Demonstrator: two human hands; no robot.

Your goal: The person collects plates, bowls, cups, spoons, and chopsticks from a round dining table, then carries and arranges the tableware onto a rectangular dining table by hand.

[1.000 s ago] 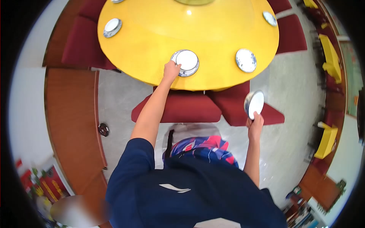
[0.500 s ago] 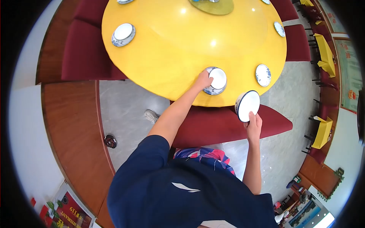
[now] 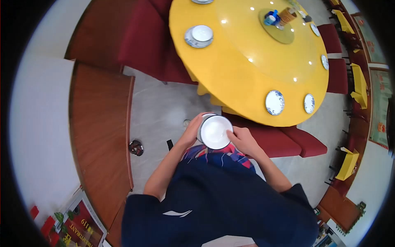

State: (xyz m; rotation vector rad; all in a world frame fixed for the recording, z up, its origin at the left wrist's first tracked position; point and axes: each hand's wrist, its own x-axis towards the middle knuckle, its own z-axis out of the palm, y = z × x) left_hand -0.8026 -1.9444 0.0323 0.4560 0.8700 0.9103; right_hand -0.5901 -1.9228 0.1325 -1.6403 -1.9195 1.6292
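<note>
Close in front of my body, two white bowls with dark rims are together, one nested in or pressed against the other. My left hand (image 3: pixel 193 128) is closed around the left side of the rear bowl (image 3: pixel 207 115), of which only an edge shows. The front bowl (image 3: pixel 215 132) tilts its inside toward me. Over its right rim, my right hand (image 3: pixel 243 141) is closed, thumb inside. Beyond them, a blue-patterned plate (image 3: pixel 275 102) lies on the near edge of the yellow round table (image 3: pixel 230 78), with another patterned plate (image 3: pixel 309 103) to its right.
A bowl (image 3: pixel 202 33) sits on a plate (image 3: pixel 199 42) at the table's left. A glass turntable (image 3: pixel 268 32) carries bottles and a brown container (image 3: pixel 287 16). Dark red chairs (image 3: pixel 271 140) ring the table. A wooden partition (image 3: pixel 101 123) stands left; a dark object (image 3: pixel 136 147) lies on the floor.
My left hand has lifted the bowl off its table plate and drawn it back to my body. My right hand has brought its bowl left against it. The view has shifted left.
</note>
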